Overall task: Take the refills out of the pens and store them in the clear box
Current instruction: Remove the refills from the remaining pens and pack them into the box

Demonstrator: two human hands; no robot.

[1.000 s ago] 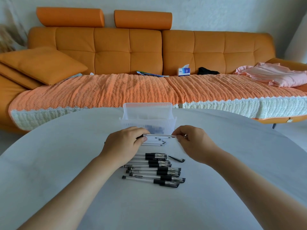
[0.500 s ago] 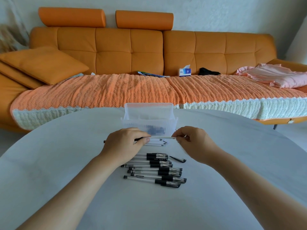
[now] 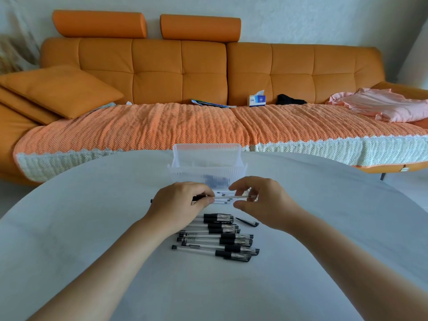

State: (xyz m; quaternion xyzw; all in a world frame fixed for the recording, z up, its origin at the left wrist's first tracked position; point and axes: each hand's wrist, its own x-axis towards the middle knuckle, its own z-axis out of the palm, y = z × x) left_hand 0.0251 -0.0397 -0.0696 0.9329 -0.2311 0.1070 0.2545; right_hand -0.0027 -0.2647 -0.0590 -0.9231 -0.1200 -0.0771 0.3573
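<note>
At the centre of the frame the left hand [image 3: 183, 201] gripped the dark end of a pen [image 3: 231, 197], fingers curled tight round it, holding it level just above the tabletop [image 3: 92, 228]. The right hand [image 3: 264, 202] cupped the pen's other end, forefinger and thumb arched apart. Whether its inner fingers pinched the tip could not be told. The clear box [image 3: 206, 167] stood open just behind both hands, toward the upper middle. The pile of pens [image 3: 220, 237] lay just below the hands, with a loose cap [image 3: 246, 221] at the pile's right edge. A few slim pale sticks [image 3: 222, 201] lay under the held pen, possibly refills already drawn, though the view was too small to be sure.

The step looked like freeing this pen's refill. To do it well, the left hand needed to keep the barrel steady while the right pinched only the tip section and pulled straight along the pen's axis, not sideways, since a thin refill would likely bend. The box was near enough for a short carry.
</note>
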